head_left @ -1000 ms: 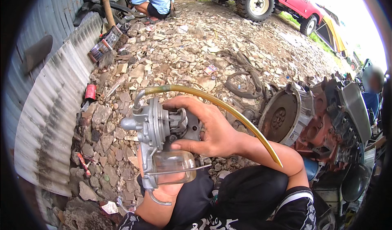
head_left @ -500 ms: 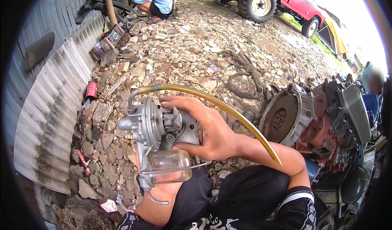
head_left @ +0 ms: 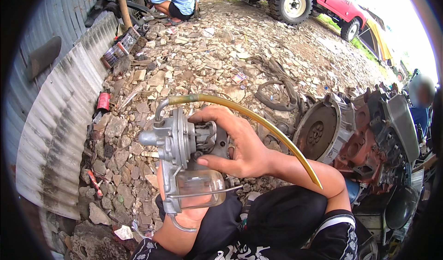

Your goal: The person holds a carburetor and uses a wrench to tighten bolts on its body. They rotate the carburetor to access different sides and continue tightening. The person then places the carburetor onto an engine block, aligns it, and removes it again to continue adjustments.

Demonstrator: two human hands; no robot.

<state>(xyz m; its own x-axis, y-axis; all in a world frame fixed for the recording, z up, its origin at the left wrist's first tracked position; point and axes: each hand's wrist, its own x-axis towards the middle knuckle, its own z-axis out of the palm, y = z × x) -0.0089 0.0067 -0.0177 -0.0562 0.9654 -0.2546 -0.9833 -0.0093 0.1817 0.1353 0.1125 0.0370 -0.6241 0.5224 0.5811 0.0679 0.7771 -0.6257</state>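
Note:
A grey metal fuel pump is held in front of me, lying on its side. My right hand grips its mounting-flange end, fingers over the top and thumb along the near side. Behind and under the pump, my left hand supports it, its fingers mostly hidden. A clear glass bowl hangs on the pump's near side, with a thin wire bail across it. From the bent metal pipe at the top, a yellowed translucent hose arches over my right wrist, its free end above the forearm.
Broken stone covers the ground. At right stand an engine block and a round flywheel. Corrugated sheets line the left. Farther off are a squatting person, a red vehicle, and a blurred person at right.
Both hands have shifted the fuel pump slightly to the right, turning it a little. The hose has moved with it, and my right thumb has shifted a little on the body.

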